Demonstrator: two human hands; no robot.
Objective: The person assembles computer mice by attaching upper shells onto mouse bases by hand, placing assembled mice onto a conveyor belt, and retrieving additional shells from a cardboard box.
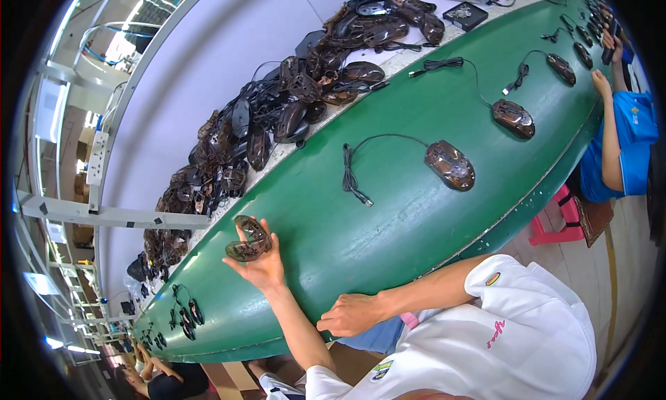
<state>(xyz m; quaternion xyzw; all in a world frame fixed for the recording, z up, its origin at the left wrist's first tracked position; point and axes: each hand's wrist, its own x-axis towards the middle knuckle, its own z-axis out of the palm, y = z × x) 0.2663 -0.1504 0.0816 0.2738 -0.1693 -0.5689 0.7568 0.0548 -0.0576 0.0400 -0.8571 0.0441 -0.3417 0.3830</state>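
Observation:
My left hand (pixel 262 265) is raised palm-up over the near part of the green conveyor belt (pixel 388 227). It holds two dark, glossy brown mouse shells (pixel 248 240), one laid against the other. My right hand (pixel 352 314) rests on the belt's near edge with its fingers loosely bent and nothing in it. The closest assembled brown mouse (pixel 451 166) lies further along the belt, with its black cable (pixel 354 181) coiled beside it.
More corded mice (pixel 513 118) (pixel 560 67) lie along the belt. A long heap of dark mouse shells (pixel 277 116) covers the white ledge behind it. A person in a blue shirt (pixel 624 136) sits at the right by a pink stool (pixel 565 216). Other people (pixel 159 379) work lower left.

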